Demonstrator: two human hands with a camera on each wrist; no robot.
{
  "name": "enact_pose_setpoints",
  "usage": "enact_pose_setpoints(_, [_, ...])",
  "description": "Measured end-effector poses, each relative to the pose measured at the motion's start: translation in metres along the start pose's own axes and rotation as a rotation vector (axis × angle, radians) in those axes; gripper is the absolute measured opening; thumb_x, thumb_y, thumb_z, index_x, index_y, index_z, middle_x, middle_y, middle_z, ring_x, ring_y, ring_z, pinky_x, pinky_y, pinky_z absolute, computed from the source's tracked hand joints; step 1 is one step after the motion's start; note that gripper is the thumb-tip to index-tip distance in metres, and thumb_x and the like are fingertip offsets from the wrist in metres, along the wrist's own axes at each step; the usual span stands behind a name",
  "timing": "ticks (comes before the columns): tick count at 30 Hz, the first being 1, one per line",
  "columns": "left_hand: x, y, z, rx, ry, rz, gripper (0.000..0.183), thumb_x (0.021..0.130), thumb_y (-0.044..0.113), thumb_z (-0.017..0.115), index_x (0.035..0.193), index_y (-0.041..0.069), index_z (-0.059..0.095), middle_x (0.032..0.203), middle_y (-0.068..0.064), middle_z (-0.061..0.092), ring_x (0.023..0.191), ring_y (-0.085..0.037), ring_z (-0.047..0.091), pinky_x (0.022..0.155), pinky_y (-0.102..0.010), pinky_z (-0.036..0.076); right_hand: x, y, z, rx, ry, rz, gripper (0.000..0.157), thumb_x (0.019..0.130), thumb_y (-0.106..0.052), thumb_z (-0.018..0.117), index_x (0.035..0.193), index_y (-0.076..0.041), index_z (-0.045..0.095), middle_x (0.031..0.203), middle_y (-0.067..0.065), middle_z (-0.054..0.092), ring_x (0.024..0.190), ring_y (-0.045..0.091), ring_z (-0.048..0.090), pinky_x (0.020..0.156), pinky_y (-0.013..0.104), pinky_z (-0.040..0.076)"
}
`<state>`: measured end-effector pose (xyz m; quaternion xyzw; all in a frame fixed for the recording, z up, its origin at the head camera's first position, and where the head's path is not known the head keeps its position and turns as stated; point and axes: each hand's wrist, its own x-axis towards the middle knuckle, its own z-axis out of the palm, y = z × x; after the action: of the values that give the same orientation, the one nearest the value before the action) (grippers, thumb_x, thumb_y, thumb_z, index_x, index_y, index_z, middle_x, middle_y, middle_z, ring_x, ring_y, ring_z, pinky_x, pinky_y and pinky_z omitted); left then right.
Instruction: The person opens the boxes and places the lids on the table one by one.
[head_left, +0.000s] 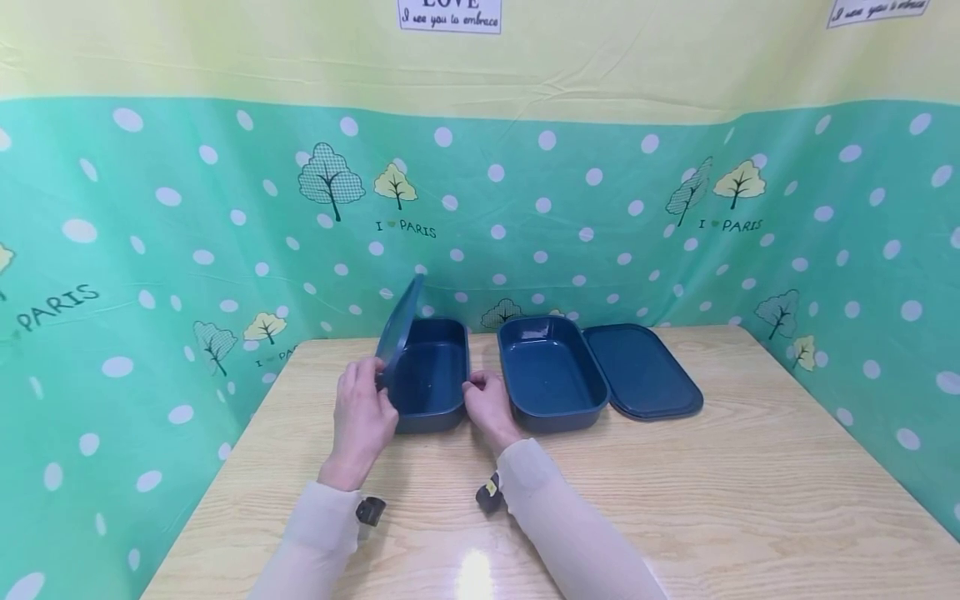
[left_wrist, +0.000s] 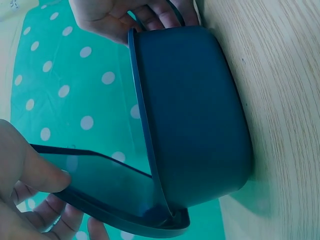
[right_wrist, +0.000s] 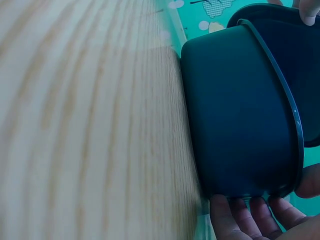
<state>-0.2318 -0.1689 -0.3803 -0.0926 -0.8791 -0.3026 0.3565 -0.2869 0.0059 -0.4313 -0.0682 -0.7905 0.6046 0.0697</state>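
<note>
My left hand (head_left: 362, 423) pinches a dark blue lid (head_left: 400, 321) with the thumb on one face and the fingers behind. The lid stands steeply tilted along the left rim of a dark blue rectangular food container (head_left: 429, 423). In the left wrist view, the lid's lower edge (left_wrist: 172, 231) meets the container's rim corner. On the container's other side, my right hand (head_left: 489, 407) holds the right wall. Its fingers (right_wrist: 245, 217) lie against the outside, and the thumb is at the rim. The container sits upright on the table, with only its bare inside showing.
A second open blue container (head_left: 553, 423) stands just right of my right hand. Beside it, another blue lid (head_left: 645, 371) lies flat. All are on a wood-grain table (head_left: 757, 492), backed by a green and yellow patterned cloth (head_left: 525, 250).
</note>
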Motion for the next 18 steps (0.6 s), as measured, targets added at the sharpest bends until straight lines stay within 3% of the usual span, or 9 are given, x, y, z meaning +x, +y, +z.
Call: enact_pose_setpoints(18, [0.0004,-0.0016,-0.0005,-0.037,0.069,-0.011,0.035,0.064,-0.012,0.057,0.097,0.001,0.052,0.088,-0.014,0.051,0.079,-0.029,0.046,0.068,-0.039,0.037,-0.0007,-0.0013,0.0,0.009,-0.008,0.035,0.026,0.086,-0.016,0.054,0.108,-0.003,0.057,0.101,0.007,0.055,0.095,0.021,0.051,0.085,0.036,0.043])
